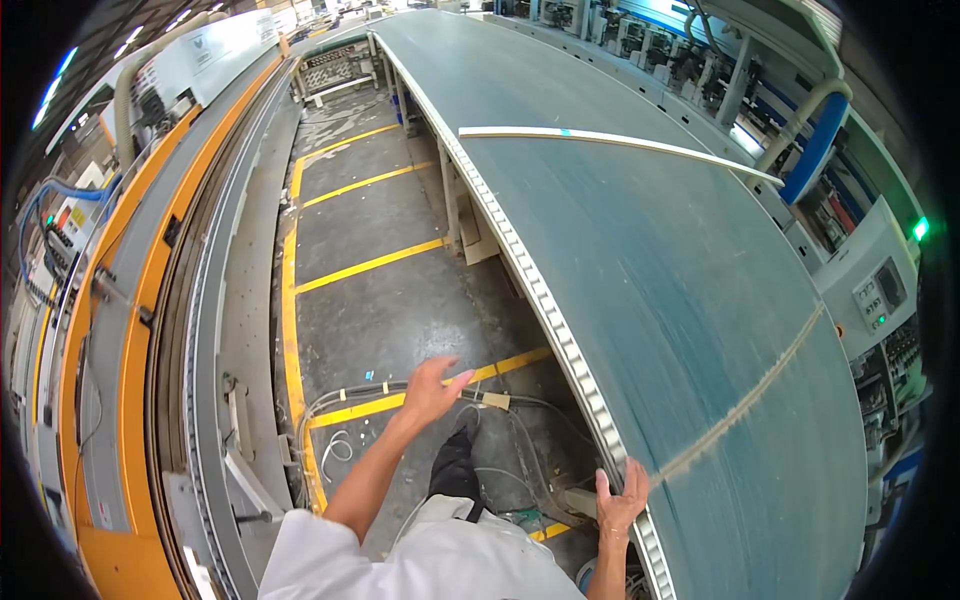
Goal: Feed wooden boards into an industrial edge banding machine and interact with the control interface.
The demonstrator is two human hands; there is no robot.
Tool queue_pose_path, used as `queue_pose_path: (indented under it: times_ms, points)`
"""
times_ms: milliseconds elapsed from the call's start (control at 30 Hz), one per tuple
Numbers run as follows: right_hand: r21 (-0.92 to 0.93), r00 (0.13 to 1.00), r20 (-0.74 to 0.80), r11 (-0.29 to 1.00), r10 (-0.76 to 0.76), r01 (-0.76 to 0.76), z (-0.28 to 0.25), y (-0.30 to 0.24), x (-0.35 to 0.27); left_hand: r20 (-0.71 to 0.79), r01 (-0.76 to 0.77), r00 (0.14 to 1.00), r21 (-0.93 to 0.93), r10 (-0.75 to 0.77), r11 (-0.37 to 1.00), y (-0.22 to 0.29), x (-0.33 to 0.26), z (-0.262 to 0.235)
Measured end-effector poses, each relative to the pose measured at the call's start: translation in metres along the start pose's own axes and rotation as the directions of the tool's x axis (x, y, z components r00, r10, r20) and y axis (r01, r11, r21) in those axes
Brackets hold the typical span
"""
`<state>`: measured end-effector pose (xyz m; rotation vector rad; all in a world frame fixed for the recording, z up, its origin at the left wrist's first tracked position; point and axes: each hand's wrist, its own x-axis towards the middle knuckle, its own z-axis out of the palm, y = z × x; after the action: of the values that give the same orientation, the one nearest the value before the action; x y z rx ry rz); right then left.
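My right hand (621,500) grips the near edge of a long green conveyor table (660,280), fingers curled over its white ribbed rim (545,300). A thin tan strip (745,400) runs across the belt from that hand toward the far right. My left hand (432,385) hangs in the air over the floor, fingers apart, holding nothing. A narrow white slat (620,142) lies crosswise on the belt farther up. My white sleeve and dark trouser leg show at the bottom.
A grey concrete floor (370,300) with yellow lines lies between the table and an orange and grey rail conveyor (150,300) on the left. Cables and hoses (500,420) trail on the floor near my feet. Machines with control panels (880,290) stand along the right.
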<state>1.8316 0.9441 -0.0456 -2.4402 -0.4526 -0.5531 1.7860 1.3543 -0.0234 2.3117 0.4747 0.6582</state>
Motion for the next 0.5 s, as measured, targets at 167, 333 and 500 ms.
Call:
queue_pose_path:
  times_ms: [167, 333, 500]
  points:
    - [-0.189, 0.973, 0.122, 0.967, 0.195, -0.170, 0.067, -0.038, 0.050, 0.088, -0.069, 0.993, -0.089, 0.077, 0.994, -0.039, 0.198, 0.026]
    - [-0.374, 0.942, 0.041, 0.879, 0.334, -0.296, 0.114, -0.050, 0.080, 0.196, -0.176, 0.962, -0.084, 0.190, 0.981, -0.079, 0.362, 0.061]
    - [-0.434, 0.921, -0.066, 0.819, 0.385, -0.374, 0.132, -0.058, 0.101, 0.220, -0.235, 0.948, 0.003, 0.229, 0.972, -0.122, 0.487, 0.112]
